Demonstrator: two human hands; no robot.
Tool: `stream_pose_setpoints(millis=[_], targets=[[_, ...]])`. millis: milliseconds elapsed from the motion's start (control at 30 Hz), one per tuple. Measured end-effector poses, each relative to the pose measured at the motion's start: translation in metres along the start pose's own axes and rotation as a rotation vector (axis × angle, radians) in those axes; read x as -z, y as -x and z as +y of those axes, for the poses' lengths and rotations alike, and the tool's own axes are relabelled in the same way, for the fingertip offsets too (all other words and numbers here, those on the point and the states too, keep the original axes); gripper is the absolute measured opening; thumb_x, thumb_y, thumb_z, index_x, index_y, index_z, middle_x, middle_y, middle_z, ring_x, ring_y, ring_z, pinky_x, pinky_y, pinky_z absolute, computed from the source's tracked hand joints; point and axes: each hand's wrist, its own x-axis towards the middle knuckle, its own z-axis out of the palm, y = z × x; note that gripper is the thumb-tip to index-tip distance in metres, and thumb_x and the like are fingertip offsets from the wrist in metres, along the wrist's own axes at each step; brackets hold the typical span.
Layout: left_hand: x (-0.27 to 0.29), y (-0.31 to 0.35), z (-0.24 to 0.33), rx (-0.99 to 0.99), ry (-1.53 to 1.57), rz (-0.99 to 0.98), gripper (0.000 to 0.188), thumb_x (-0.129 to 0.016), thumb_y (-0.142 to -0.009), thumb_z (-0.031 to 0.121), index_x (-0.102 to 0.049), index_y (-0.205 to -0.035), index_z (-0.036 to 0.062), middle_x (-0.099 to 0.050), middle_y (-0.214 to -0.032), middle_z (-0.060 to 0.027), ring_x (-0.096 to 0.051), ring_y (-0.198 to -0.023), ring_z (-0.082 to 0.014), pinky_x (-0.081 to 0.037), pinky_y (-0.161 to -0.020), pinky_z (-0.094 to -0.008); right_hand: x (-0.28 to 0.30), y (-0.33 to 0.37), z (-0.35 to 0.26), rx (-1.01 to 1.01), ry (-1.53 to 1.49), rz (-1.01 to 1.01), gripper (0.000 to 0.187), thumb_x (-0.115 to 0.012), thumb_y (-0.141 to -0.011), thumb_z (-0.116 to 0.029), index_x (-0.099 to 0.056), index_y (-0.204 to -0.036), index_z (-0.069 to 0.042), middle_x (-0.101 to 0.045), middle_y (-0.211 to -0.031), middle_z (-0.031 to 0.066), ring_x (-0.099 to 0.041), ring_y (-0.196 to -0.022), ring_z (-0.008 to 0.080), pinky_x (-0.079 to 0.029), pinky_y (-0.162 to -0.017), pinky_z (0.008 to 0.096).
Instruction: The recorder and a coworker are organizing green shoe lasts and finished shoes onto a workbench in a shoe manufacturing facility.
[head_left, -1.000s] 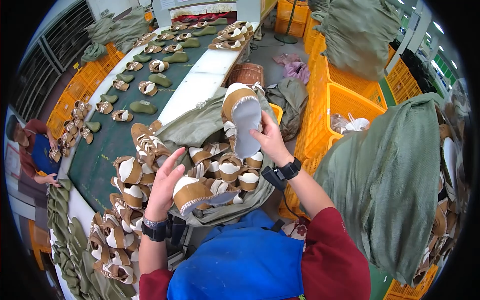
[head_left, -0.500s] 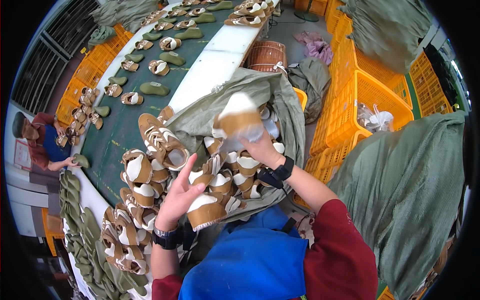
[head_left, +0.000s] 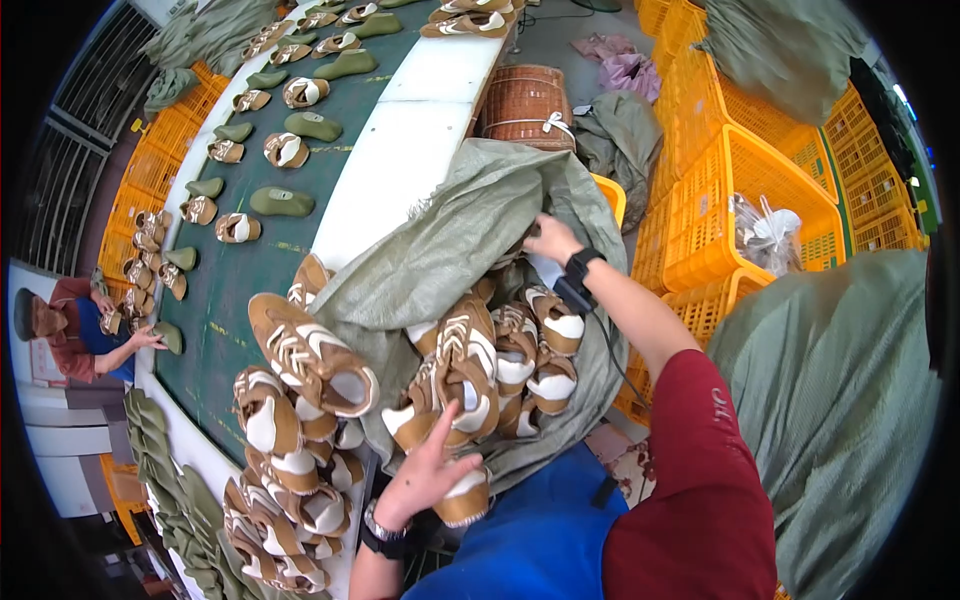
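Observation:
A grey-green woven sack lies open in front of me, full of brown-and-white sneakers. My right hand reaches to its far side, fingers curled together beside a fold of cloth; what they grip is partly hidden. Low at the sack's near edge, my left hand has its thumb and forefinger spread. Just behind it is a sneaker heel. Another sneaker tops the heap left of the sack, on the table's edge.
A green belt carries sneakers and green shoe lasts, bordered by a white tabletop. More lasts are heaped at lower left, near a co-worker. Yellow crates and a wicker basket stand beyond the sack.
My right hand has left the sneaker it was lifting above the sack and moved to the sack's far side. My left hand has lowered. The whole view has shifted slightly.

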Motion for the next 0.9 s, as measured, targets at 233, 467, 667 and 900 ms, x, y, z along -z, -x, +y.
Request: stream_pose_setpoints(millis=[233, 467, 667, 900], targets=[[0.013, 0.017, 0.014, 0.272, 0.249, -0.041, 0.074, -0.065, -0.079, 0.015, -0.021, -0.137, 0.0066, -0.057, -0.07, -0.0071, -0.045, -0.056, -0.0057, -0.04, -0.056, -0.0208, -0.015, -0.067, -0.022, 0.331, 0.821, -0.043, 0.031, -0.06, -0.068, -0.013, -0.06, -0.099, -0.009, -0.051, -0.115, 0.0173, -0.053, -0.096, 0.0335, -0.049, -0.077, 0.0375], [0.012, 0.052, 0.007, 0.244, 0.325, 0.072, 0.065, -0.064, -0.078, 0.009, -0.031, -0.134, 0.0068, -0.06, -0.061, -0.0037, -0.046, -0.059, -0.0019, -0.039, -0.058, -0.0176, 0.071, -0.028, -0.003, 0.161, 0.136, 0.014, 0.041, -0.069, -0.065, -0.028, -0.062, -0.094, 0.0, -0.063, -0.087, 0.0146, -0.061, -0.084, 0.0253, -0.047, -0.078, 0.0331], [0.016, 0.084, 0.019, 0.107, 0.384, 0.115, 0.067, -0.059, -0.08, 0.005, -0.023, -0.136, 0.0037, -0.06, -0.064, -0.0014, -0.047, -0.06, -0.0015, -0.039, -0.055, -0.0177, 0.173, 0.075, -0.025, -0.06, -0.568, -0.357, 0.029, -0.065, -0.076, -0.019, -0.063, -0.099, -0.002, -0.064, -0.09, 0.0036, -0.059, -0.079, 0.0095, -0.046, -0.072, 0.0235], [0.003, 0.093, 0.063, -0.147, -0.028, 0.038, 0.077, -0.065, -0.077, 0.01, -0.017, -0.137, 0.0035, -0.062, -0.074, -0.0144, -0.06, -0.058, -0.0221, -0.046, -0.057, -0.027, 0.156, 0.146, -0.103, 0.191, -0.836, -0.735, 0.036, -0.065, -0.076, -0.017, -0.059, -0.106, 0.002, -0.062, -0.1, 0.0094, -0.058, -0.089, 0.0134, -0.045, -0.081, 0.0259]])
